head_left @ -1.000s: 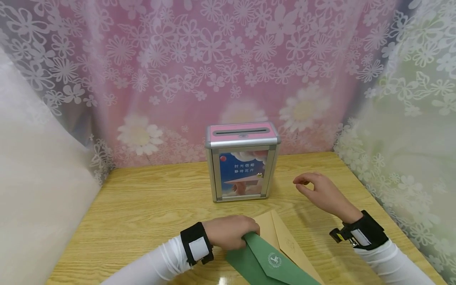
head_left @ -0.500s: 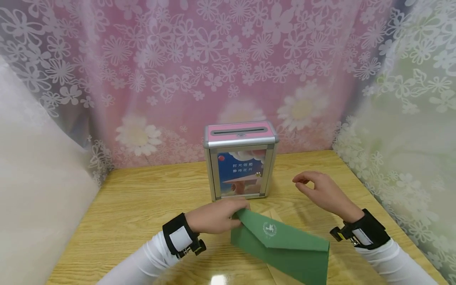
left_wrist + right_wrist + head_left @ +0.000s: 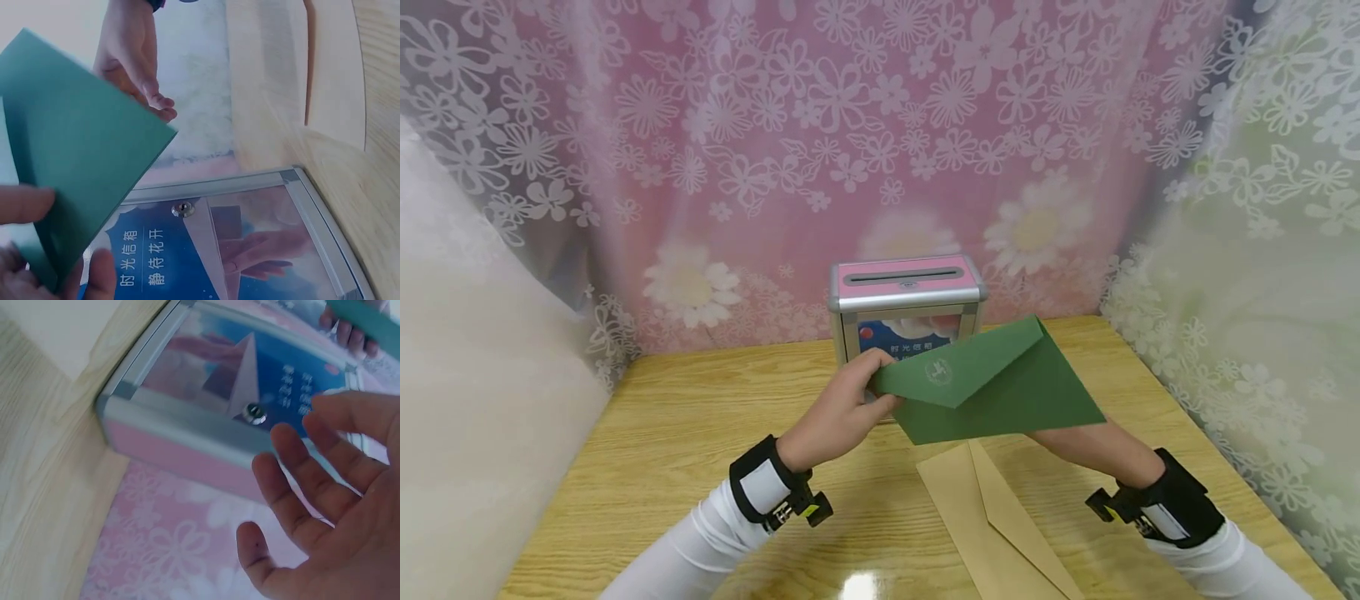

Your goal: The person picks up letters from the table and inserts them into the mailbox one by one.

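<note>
A green envelope (image 3: pixel 992 387) with a pale printed emblem is held up in front of the metal-framed letter box (image 3: pixel 910 292). My left hand (image 3: pixel 842 408) pinches its left corner between thumb and fingers. Behind the envelope's right end is my right hand (image 3: pixel 1075 442), its fingers hidden in the head view. In the right wrist view that right hand (image 3: pixel 337 487) is spread with fingers loosely bent, holding nothing, beside the box's lock (image 3: pixel 254 413). A tan envelope (image 3: pixel 992 525) lies on the table below the green one.
The box has a slot (image 3: pixel 904 276) in its pink top and stands on the wooden table (image 3: pixel 700 442). A pink flowered curtain (image 3: pixel 820 167) hangs close behind it. Pale sheets close off the left and right sides.
My left hand has lifted the green envelope off the tan one, up and forward, swinging its right end upward. The tan envelope is uncovered. My right hand has shifted slightly, now partly behind the green envelope.
</note>
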`<state>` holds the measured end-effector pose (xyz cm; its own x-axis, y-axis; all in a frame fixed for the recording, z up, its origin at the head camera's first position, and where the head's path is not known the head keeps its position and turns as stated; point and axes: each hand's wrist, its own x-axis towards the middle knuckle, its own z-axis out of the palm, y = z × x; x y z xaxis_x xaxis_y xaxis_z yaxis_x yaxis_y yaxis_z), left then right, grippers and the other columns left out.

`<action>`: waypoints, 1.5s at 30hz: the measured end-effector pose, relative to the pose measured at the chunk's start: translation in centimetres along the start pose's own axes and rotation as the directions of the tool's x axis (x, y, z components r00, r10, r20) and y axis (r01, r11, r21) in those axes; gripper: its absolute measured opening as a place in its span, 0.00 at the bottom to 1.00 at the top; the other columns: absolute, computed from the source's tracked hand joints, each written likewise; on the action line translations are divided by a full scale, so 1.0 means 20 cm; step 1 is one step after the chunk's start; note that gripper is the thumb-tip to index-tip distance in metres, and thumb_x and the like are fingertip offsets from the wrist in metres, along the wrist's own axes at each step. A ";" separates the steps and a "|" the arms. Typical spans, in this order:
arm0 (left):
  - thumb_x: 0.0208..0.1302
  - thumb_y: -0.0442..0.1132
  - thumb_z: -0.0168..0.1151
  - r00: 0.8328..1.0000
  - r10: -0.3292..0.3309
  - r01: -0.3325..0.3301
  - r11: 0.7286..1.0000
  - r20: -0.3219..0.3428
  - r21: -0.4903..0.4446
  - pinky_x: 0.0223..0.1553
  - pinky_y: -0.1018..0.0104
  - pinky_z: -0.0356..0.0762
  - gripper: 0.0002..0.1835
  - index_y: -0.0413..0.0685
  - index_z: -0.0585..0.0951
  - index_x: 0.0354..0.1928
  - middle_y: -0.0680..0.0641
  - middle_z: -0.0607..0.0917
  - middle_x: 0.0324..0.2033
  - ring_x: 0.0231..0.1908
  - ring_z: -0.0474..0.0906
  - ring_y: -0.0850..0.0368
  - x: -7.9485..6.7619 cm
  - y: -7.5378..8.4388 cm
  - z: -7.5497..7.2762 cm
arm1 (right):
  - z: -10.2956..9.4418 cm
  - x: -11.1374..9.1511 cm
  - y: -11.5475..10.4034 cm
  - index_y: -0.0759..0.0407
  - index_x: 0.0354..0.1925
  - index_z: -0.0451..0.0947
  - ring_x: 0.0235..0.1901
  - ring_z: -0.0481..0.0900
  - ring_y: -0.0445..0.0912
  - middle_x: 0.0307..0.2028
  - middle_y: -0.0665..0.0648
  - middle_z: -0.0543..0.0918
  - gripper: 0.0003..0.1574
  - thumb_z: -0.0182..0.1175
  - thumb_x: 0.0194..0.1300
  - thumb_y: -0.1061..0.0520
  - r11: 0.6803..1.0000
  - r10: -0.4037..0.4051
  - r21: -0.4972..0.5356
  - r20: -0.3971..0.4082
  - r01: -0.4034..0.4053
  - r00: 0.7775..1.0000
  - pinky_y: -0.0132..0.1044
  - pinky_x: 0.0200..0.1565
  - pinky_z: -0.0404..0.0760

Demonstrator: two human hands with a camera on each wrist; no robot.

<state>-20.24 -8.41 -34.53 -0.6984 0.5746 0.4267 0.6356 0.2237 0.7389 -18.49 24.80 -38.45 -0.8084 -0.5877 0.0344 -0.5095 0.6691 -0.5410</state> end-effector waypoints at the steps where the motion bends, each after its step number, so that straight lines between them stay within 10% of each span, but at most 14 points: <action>1: 0.66 0.29 0.55 1.000 -0.008 0.007 1.000 -0.023 -0.013 0.34 0.59 0.78 0.06 0.40 0.72 0.44 0.45 0.75 0.40 0.36 0.71 0.56 0.00 0.02 0.00 | 0.01 0.02 -0.02 0.59 0.72 0.50 0.64 0.56 0.47 0.69 0.61 0.57 0.32 0.46 0.75 0.59 0.984 -0.042 -0.176 -0.031 0.036 0.999 0.40 0.60 0.66; 3: 0.65 0.27 0.56 0.997 -0.027 0.025 0.999 -0.069 -0.028 0.33 0.58 0.75 0.08 0.38 0.72 0.44 0.43 0.75 0.40 0.35 0.71 0.54 0.00 0.05 -0.01 | 0.01 0.06 -0.06 0.43 0.70 0.56 0.63 0.58 0.44 0.67 0.47 0.60 0.36 0.57 0.69 0.52 0.953 -0.102 -0.296 -0.096 0.069 0.990 0.48 0.58 0.68; 5: 0.65 0.26 0.56 0.994 -0.048 0.043 0.998 -0.097 -0.047 0.33 0.57 0.74 0.08 0.37 0.71 0.44 0.41 0.75 0.41 0.36 0.70 0.53 0.01 0.06 -0.01 | 0.02 0.10 -0.09 0.43 0.69 0.59 0.58 0.63 0.44 0.62 0.48 0.66 0.42 0.66 0.60 0.52 0.985 -0.169 -0.029 -0.248 0.167 0.954 0.51 0.51 0.71; 7: 0.64 0.26 0.56 0.991 -0.062 0.055 0.996 -0.119 -0.063 0.34 0.54 0.74 0.08 0.36 0.70 0.44 0.40 0.75 0.42 0.37 0.71 0.52 0.01 0.07 -0.01 | 0.02 0.11 -0.12 0.38 0.64 0.63 0.50 0.68 0.41 0.54 0.45 0.72 0.35 0.64 0.62 0.51 0.978 -0.206 -0.014 -0.263 0.210 0.942 0.51 0.45 0.73; 23: 0.62 0.31 0.62 0.981 -0.097 0.085 0.993 -0.165 -0.082 0.41 0.47 0.76 0.17 0.39 0.72 0.51 0.43 0.76 0.45 0.42 0.73 0.54 0.03 0.04 0.05 | -0.03 0.20 -0.25 0.52 0.47 0.76 0.34 0.75 0.39 0.35 0.49 0.80 0.16 0.56 0.65 0.69 0.954 -0.274 -0.032 -0.489 0.297 0.828 0.41 0.31 0.77; 30: 0.65 0.46 0.61 0.980 0.013 -0.012 1.000 -0.201 0.005 0.41 0.54 0.74 0.23 0.51 0.71 0.60 0.52 0.77 0.43 0.40 0.72 0.59 0.06 -0.08 0.01 | -0.12 0.27 -0.28 0.52 0.48 0.76 0.33 0.75 0.39 0.35 0.49 0.80 0.12 0.55 0.68 0.65 0.953 -0.292 -0.079 -0.497 0.292 0.817 0.40 0.32 0.78; 41: 0.68 0.31 0.55 0.945 0.130 -0.079 0.981 -0.302 0.176 0.34 0.58 0.79 0.10 0.43 0.77 0.49 0.48 0.81 0.38 0.35 0.75 0.61 0.13 -0.02 -0.11 | -0.31 0.40 -0.40 0.57 0.35 0.76 0.22 0.69 0.39 0.21 0.49 0.74 0.05 0.56 0.68 0.64 0.929 -0.358 -0.132 -0.561 0.346 0.747 0.33 0.22 0.66; 45: 0.66 0.29 0.56 0.928 0.163 -0.094 0.973 -0.334 0.211 0.36 0.58 0.79 0.10 0.41 0.76 0.48 0.47 0.81 0.36 0.35 0.75 0.62 0.17 0.02 -0.14 | -0.34 0.43 -0.47 0.60 0.44 0.77 0.24 0.72 0.43 0.24 0.54 0.77 0.07 0.54 0.69 0.64 0.940 -0.317 -0.088 -0.587 0.331 0.745 0.34 0.24 0.70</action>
<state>-23.39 -8.64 -31.34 -0.6551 0.3066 0.6906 0.7537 0.3293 0.5687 -22.65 16.61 -27.29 -0.6138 -0.3825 0.6906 -0.7719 0.4744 -0.4232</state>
